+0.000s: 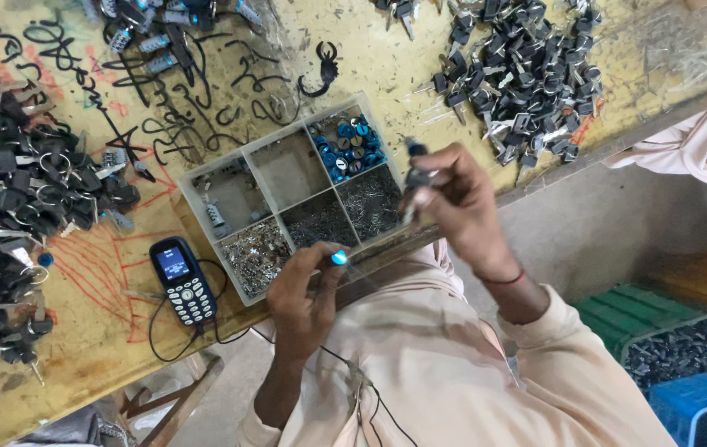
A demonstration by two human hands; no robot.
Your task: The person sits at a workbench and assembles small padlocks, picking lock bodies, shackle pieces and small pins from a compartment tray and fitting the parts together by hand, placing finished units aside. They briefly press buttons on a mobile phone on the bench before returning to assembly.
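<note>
We see a small blue ring (339,258) pinched in the fingertips of the left hand (304,294), just below the compartment tray (264,151). The right hand (453,203), at the tray's right edge, grips a black-headed key (414,170). A phone (181,280) lies left of the tray.

The workbench (386,58) is worn wood, its yellowish paint matt, scuffed and scrawled with black and red marker; the compartment tray (275,136) is cloudy translucent plastic, holding bright metal bits and glossy blue plastic rings (349,145); the keys (527,74) pair matt black plastic heads with dull silvery metal blades (the heap at the other end looks the same); the phone (181,281) is glossy dark plastic; the garment (428,364) is soft, matt pale cloth; the crates (705,406) are ribbed plastic.
</note>
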